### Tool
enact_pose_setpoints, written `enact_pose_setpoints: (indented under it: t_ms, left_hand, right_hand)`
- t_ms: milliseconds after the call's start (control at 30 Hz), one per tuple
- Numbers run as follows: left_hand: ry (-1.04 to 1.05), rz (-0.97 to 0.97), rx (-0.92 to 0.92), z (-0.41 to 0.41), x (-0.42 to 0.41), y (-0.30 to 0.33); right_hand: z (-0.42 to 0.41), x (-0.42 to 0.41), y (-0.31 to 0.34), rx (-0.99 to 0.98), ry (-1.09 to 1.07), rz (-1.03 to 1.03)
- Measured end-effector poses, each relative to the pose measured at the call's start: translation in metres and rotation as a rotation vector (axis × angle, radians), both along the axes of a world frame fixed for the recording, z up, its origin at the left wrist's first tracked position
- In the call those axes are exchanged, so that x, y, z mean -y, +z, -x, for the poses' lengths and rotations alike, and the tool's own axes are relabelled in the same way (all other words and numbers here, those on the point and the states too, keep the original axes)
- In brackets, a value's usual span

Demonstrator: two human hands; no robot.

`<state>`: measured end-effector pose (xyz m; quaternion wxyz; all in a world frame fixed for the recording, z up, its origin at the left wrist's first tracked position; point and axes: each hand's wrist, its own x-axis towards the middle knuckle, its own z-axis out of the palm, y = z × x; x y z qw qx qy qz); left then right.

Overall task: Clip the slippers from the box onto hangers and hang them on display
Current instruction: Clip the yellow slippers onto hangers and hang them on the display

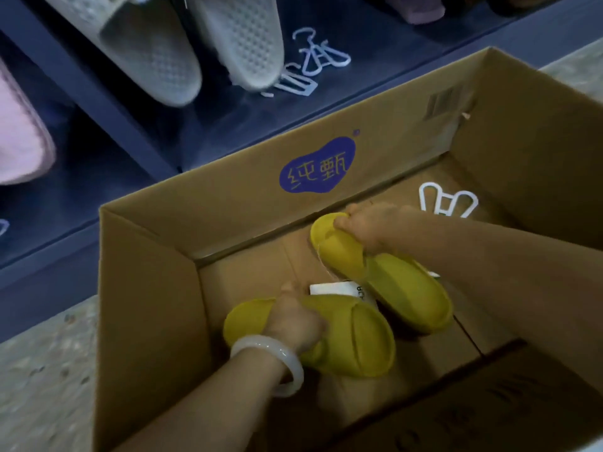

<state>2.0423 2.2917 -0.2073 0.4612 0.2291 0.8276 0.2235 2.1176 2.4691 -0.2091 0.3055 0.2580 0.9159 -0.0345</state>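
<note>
Two yellow slippers lie inside an open cardboard box (228, 197). My left hand (293, 321), with a pale bangle on the wrist, grips the near slipper (359, 340) across its middle. My right hand (372, 223) grips the toe end of the far slipper (408, 288), which is tilted up. A white tag (339, 290) shows between the two slippers. One white plastic hanger (447, 202) rests on the box floor at the far right, just behind my right forearm.
A dark display rack (98, 93) stands beyond the box. Grey slippers (195, 44) and a pink slipper (19, 132) hang on it. Loose white hangers (313, 63) lie on its dark shelf. A speckled floor (42, 370) lies on the left.
</note>
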Motion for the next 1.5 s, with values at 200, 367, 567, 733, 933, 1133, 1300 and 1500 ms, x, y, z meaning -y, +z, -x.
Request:
enact_pose_setpoints:
  t_ms: [200, 367, 567, 733, 933, 1133, 1300, 1500]
  left_hand:
    - [0.579, -0.069, 0.14, 0.007, -0.013, -0.004]
    - [0.55, 0.021, 0.063, -0.028, -0.012, -0.016]
    - [0.299, -0.01, 0.139, -0.086, 0.009, 0.001]
    - [0.35, -0.059, 0.1, -0.085, -0.001, 0.003]
    - [0.356, -0.054, 0.297, -0.06, -0.014, -0.005]
    - [-0.297, -0.107, -0.452, -0.015, -0.025, -0.01]
    - [-0.636, -0.094, -0.319, 0.007, -0.02, -0.031]
    - [-0.583, -0.146, -0.623, -0.015, -0.015, -0.037]
  right_hand:
    - [-0.034, -0.032, 0.032, 0.026, -0.292, 0.035]
    - [-0.061, -0.049, 0.072, -0.26, -0.687, 0.044]
    - [-0.063, -0.016, 0.07, -0.443, -1.047, 0.328]
    - [-0.037, 0.021, 0.039, -0.261, -1.084, 0.756]
    - [-0.069, -0.023, 0.031, -0.174, -0.842, 0.24]
    - [-0.087, -0.022, 0.003, 0.191, -0.393, 0.117]
    - [-0.074, -0.019, -0.023, 0.133, -0.178, 0.027]
    - [-0.07, -0.022, -0.025, 0.163, -0.145, -0.003]
